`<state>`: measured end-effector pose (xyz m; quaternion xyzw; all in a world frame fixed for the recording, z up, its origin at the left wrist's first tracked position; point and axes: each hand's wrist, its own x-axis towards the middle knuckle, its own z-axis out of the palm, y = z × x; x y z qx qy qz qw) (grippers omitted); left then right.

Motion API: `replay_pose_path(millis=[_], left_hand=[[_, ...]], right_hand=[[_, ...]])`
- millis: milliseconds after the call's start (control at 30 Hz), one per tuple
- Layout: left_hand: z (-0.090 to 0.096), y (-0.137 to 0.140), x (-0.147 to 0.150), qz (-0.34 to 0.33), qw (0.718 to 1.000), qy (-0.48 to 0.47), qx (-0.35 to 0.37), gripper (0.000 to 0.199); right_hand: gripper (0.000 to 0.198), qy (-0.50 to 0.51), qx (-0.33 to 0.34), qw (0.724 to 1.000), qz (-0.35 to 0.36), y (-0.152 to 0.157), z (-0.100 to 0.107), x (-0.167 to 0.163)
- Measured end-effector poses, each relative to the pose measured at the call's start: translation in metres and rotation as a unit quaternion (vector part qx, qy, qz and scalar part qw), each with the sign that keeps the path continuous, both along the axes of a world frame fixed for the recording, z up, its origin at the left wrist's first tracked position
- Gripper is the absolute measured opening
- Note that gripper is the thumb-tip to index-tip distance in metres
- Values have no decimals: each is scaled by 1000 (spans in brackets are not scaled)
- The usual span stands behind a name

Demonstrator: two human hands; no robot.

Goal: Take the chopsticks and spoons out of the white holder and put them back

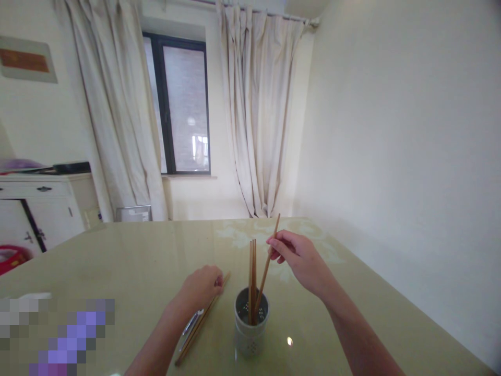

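Observation:
My right hand (299, 258) pinches a wooden chopstick (267, 269) near its upper part; the stick leans, with its lower end inside a pale cylindrical utensil holder (251, 342). Several other chopsticks (252, 271) stand upright in that holder, which has small holes in its wall. To the left, my left hand (201, 287) is closed, its curled fingers at the upper end of wooden chopsticks (195, 334) lying slantwise on the table. Its fingertips are partly hidden. Beside those sticks and partly behind my left wrist lies a shiny metal utensil (191, 322).
The glossy greenish table (136, 261) meets a white wall (410, 156) on the right. A blurred-out purple patch (74, 339) covers the lower left. A white cabinet (47, 201) and a red container (15, 258) stand at left. Curtains (260, 104) flank a window (186, 109) behind.

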<state>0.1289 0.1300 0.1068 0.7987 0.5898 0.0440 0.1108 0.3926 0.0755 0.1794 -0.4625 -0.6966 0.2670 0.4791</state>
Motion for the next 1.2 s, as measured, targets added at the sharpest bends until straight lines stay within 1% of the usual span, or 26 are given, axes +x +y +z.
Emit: replay_pose_path(millis=[67,167,267,400,467,567,667,733,800,867,933,967,1000,1067,1133,1200], left_hand=[[-9,-2,4,20,998,57,-15,21],[-12,-7,12,37,996,81,-18,26],[-13,-8,12,42,994,97,-25,26],[-18,-7,10,37,994,94,-34,25],[-20,-7,10,32,995,88,-33,27],[-23,-6,11,23,997,68,-26,28],[-24,0,9,18,999,41,-18,22],[-22,6,3,-2,999,-22,-36,18],[-14,10,-4,-29,986,-141,-81,18],[0,9,-10,-46,951,-282,-116,23],[17,3,-12,-50,914,-389,-107,28],[26,-2,-11,-57,898,-426,-91,31],[34,-8,-8,-67,886,-453,-73,32],[47,-20,1,-96,872,-478,-39,34],[54,-32,11,-119,871,-477,-12,33],[58,-40,20,-129,874,-468,3,32]], right_hand=[[24,-50,-24,998,7,3,-6,-4],[20,-103,-60,993,16,4,-15,-12],[20,-135,-83,987,18,6,-21,-20],[18,-150,-106,983,-1,10,-29,-25],[18,-153,-106,982,-7,13,-33,-27],[20,-156,-108,982,-2,16,-38,-27],[21,-158,-114,981,4,18,-39,-24],[21,-168,-100,981,-4,17,-36,-20],[20,-179,-70,981,-29,14,-30,-17],[18,-179,-29,980,-77,10,-21,-17],[19,-160,11,981,-111,3,-13,-19],[21,-141,24,984,-108,0,-9,-22],[23,-118,31,988,-91,-4,-7,-25],[26,-59,24,998,-28,-11,-4,-33],[27,3,3,999,32,-16,-5,-40],[26,50,-6,997,64,-18,-7,-43]])
